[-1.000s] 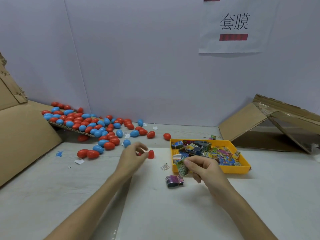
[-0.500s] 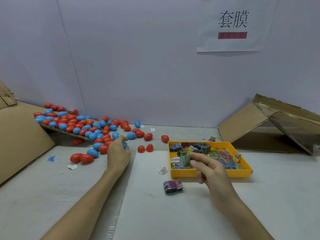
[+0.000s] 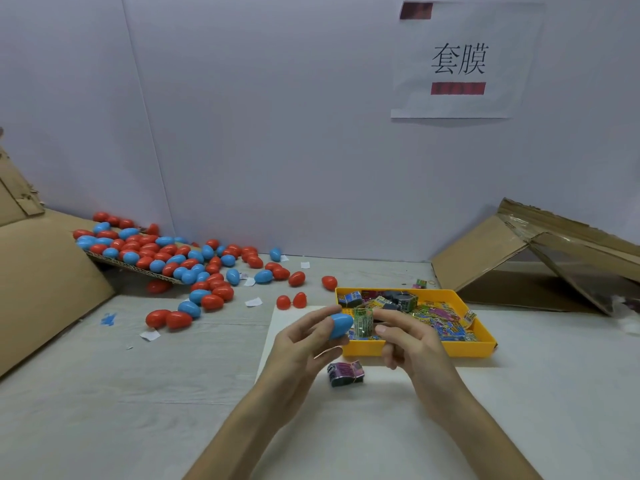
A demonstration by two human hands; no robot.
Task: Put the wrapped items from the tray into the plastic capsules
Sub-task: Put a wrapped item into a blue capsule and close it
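Nearest to me, the white sheet (image 3: 363, 427) is lying on the grey table (image 3: 138, 393), with both forearms reaching out over it. A purple wrapped item (image 3: 345, 369) is lying on its side on the sheet, just in front of the yellow tray (image 3: 450, 349), its long axis running left to right.

Above it, I am watching the left hand (image 3: 304, 344) pinching a blue capsule (image 3: 339, 325) between thumb and fingertips. The capsule's long axis is tilting, with the upper end leaning right. The right hand (image 3: 405, 344) is gripping a green wrapped item (image 3: 363, 322) in its fingers, holding it upright with the long axis nearly vertical. Capsule and item are sitting just beside each other over the tray's near left corner; I cannot tell whether they are touching.

The tray is holding a heap of colourful wrapped items. Two red capsule halves (image 3: 292, 301) are standing just left of it. Farther left, red and blue capsules (image 3: 166, 252) are spilling off a cardboard flap (image 3: 41, 289) across the table. A cardboard box (image 3: 502, 251) is lying on the far right, and a paper sign (image 3: 460, 60) is hanging on the wall.
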